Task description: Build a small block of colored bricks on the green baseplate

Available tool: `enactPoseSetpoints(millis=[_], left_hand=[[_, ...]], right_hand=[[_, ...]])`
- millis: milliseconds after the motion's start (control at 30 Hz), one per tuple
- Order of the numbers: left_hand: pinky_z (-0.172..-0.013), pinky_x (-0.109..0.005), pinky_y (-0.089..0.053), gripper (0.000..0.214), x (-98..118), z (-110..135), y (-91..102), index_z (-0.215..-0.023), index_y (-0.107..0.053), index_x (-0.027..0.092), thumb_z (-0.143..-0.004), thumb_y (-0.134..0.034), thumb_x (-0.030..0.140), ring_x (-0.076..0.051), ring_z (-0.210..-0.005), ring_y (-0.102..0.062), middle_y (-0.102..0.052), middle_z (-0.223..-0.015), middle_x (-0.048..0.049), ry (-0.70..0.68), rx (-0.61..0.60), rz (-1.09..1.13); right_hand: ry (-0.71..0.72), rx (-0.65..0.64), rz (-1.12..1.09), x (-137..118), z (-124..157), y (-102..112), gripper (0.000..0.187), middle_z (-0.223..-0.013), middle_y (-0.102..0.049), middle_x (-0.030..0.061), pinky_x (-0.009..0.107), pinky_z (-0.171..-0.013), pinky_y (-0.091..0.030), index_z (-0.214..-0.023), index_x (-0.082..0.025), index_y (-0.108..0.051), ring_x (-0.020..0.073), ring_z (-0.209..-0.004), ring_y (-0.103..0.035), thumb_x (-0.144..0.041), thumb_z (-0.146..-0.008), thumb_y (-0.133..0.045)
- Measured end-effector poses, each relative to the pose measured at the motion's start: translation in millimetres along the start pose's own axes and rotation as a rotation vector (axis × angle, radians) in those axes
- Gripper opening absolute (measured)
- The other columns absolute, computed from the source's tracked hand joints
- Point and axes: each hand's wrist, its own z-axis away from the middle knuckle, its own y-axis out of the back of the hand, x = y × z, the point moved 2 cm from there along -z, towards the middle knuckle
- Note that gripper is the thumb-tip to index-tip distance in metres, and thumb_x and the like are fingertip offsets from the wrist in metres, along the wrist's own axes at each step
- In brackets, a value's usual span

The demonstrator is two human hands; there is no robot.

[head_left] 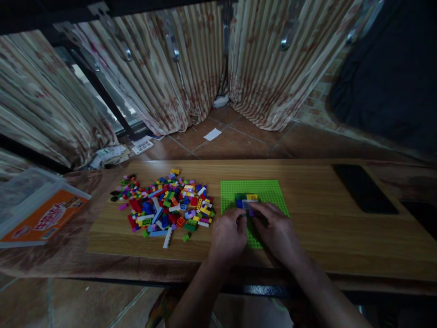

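A bright green studded baseplate (273, 191) lies on the wooden board. On it stands a small cluster of building bricks, with a yellow brick (252, 197), a blue brick (239, 203) and a grey-white brick (246, 205) showing. My left hand (228, 232) is closed at the cluster's near left side, thumb and index finger pinched by the bricks; its fingers hide what they hold. From the right, my right hand (276, 230) reaches in with bent fingers closed against a small purple brick (251, 212) at the cluster's near edge.
Loose bricks of many colours (167, 205) are heaped left of the baseplate. A clear plastic box with an orange label (51, 214) stands at the far left. A dark flat slab (363, 187) lies on the right of the wooden board (317, 182). Curtains (191, 59) hang beyond.
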Motion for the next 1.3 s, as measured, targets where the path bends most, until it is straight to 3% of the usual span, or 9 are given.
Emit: enactPoseSetpoints(millis=[333,700,1067,1300], left_hand=[[-0.085,-0.034,-0.051,0.028,0.0,3.4,-0.9,-0.107,-0.068,0.02,-0.088,-0.047,0.019,-0.022,-0.092,-0.067,-0.073,-0.101,-0.0071,-0.09,-0.035,-0.081],[-0.083,-0.033,-0.051,0.029,1.1,3.9,-1.4,-0.109,-0.067,0.021,-0.089,-0.046,0.02,-0.022,-0.091,-0.067,-0.072,-0.101,-0.0069,-0.095,-0.042,-0.144],[-0.083,-0.034,-0.051,0.03,1.0,3.8,-0.6,-0.109,-0.067,0.02,-0.089,-0.045,0.019,-0.023,-0.093,-0.067,-0.072,-0.103,-0.0077,-0.08,-0.048,-0.123],[-0.084,-0.036,-0.051,0.03,2.1,3.9,0.3,-0.109,-0.067,0.019,-0.089,-0.046,0.019,-0.024,-0.093,-0.067,-0.072,-0.103,-0.0089,-0.062,-0.05,-0.124]], right_hand=[[-0.067,-0.041,0.003,0.8,-2.0,2.7,0.02,-0.107,-0.064,0.0072,0.04,-0.092,-0.052,-0.102,-0.022,-0.068,0.0222,-0.1,-0.062,-0.019,-0.085,-0.057],[-0.072,-0.053,-0.015,0.3,-2.4,5.9,0.016,-0.106,-0.064,0.0068,0.041,-0.09,-0.052,-0.099,-0.024,-0.067,0.0224,-0.099,-0.062,-0.024,-0.088,-0.055],[0.014,-0.071,0.073,0.6,-1.7,8.4,0.02,-0.102,-0.068,0.0069,0.04,-0.087,-0.052,-0.103,-0.023,-0.069,0.0224,-0.095,-0.062,-0.025,-0.09,-0.054],[-0.028,-0.049,0.035,4.9,-2.1,5.3,0.019,-0.099,-0.066,0.0065,0.039,-0.085,-0.052,-0.099,-0.023,-0.073,0.0214,-0.093,-0.061,-0.026,-0.089,-0.058]])
